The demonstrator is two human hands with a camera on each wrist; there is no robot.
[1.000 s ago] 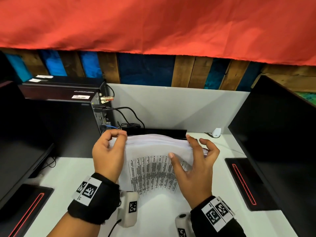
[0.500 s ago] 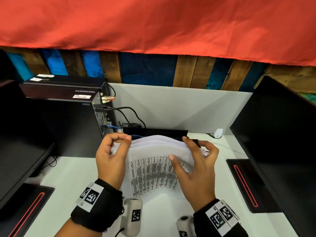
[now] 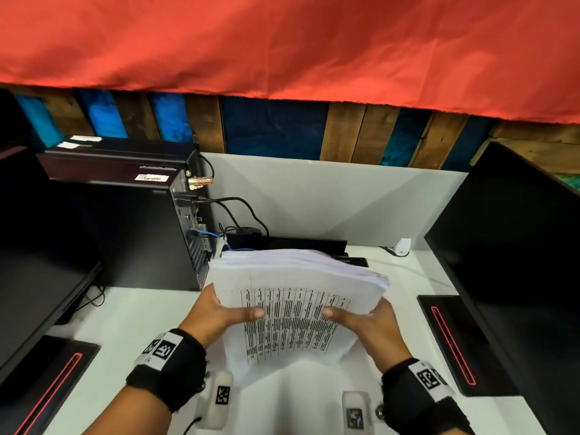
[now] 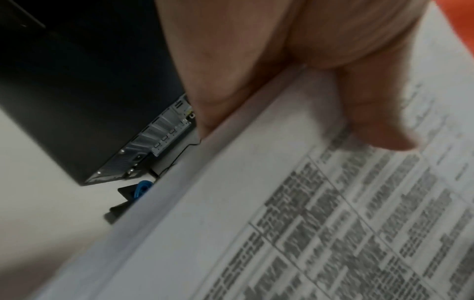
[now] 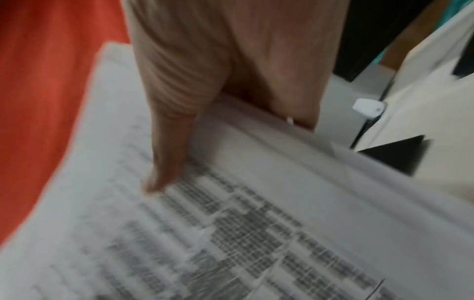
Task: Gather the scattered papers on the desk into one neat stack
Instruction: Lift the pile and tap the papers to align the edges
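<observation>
A thick stack of white papers (image 3: 295, 277), its top sheet printed with a table, is held upright and tilted toward me above the white desk (image 3: 135, 312). My left hand (image 3: 219, 312) grips the stack's left edge, thumb on the printed face and fingers behind. My right hand (image 3: 364, 318) grips the right edge the same way. The left wrist view shows the left thumb (image 4: 372, 121) pressing on the papers (image 4: 282, 223). In the right wrist view the right thumb (image 5: 166, 158) lies on the printed sheet (image 5: 231, 233). The stack's lower edge is near the desk; contact is hidden.
A black computer tower (image 3: 125, 221) with cables stands at the back left. Dark monitors stand at the left (image 3: 31, 277) and right (image 3: 518, 262), their bases with red lines on the desk. A white plug (image 3: 402, 246) lies at the back right by the grey partition (image 3: 314, 196).
Both hands moved from the stack's top corners down to its side edges and now clamp it with thumbs in front. The stack stands more upright and squarer.
</observation>
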